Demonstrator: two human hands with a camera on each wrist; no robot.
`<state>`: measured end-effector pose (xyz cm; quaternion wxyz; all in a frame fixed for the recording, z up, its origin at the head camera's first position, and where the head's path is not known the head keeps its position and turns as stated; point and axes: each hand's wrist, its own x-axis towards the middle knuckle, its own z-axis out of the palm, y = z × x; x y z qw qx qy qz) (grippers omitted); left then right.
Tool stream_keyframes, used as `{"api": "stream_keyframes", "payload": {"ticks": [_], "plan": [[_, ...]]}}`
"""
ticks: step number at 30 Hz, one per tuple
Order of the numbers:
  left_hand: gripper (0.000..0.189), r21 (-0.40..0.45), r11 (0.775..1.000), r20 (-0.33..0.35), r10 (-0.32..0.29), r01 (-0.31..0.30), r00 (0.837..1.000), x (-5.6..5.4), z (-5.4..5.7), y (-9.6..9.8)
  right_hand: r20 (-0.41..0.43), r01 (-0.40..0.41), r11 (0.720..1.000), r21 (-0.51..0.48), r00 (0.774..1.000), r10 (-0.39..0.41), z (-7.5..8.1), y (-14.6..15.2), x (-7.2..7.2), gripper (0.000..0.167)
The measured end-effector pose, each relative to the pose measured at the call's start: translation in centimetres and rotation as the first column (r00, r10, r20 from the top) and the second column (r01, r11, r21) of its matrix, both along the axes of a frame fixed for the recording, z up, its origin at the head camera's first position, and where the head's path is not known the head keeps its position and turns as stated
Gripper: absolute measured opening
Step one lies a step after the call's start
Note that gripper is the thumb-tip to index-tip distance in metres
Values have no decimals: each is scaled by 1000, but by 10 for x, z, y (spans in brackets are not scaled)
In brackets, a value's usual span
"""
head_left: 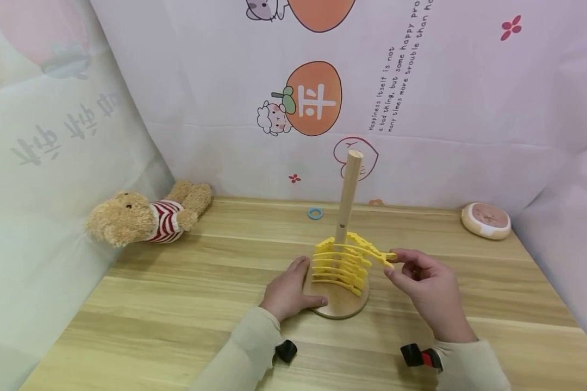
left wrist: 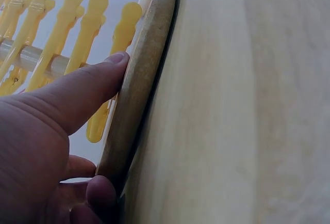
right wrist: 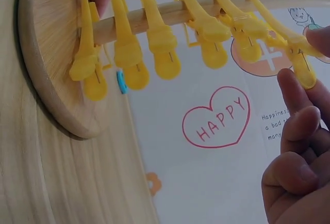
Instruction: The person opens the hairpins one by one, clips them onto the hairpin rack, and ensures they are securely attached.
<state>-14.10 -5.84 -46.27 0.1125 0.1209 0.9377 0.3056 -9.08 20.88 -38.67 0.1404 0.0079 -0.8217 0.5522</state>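
Observation:
A wooden stand has a round base and an upright post. Several yellow banana hair clips sit one above another around the lower post. My left hand grips the base's left edge, its thumb lying on the upper side. With finger and thumb, my right hand pinches the tail end of the topmost banana clip. That clip reaches from the post out to the right; in the right wrist view its long arms are beside the post. The other clips hang apart from the right hand.
A teddy bear in a striped top lies at the table's left back. Behind the stand is a blue ring. A round pink-and-white object rests at the back right, and printed cloth walls in the table.

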Motion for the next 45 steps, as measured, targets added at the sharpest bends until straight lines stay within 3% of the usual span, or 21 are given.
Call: {"api": "stream_keyframes", "payload": {"ticks": [15,28,39,45], "plan": [[104,-31,999,-31,-30,29,999,-2,1,5,18,-34,998,61,999,33,1,-4,-3,36],[103,-60,996,-52,-76,72,996,0,5,3,-73,-63,994,86,995,70,2,-11,-7,32],[103,-95,992,-48,-84,79,995,1,6,4,-109,-105,986,129,987,119,-10,-17,-16,32],[102,-80,995,-48,-55,51,997,1,6,5,-113,-97,986,133,987,113,-12,-17,-17,37]]}}
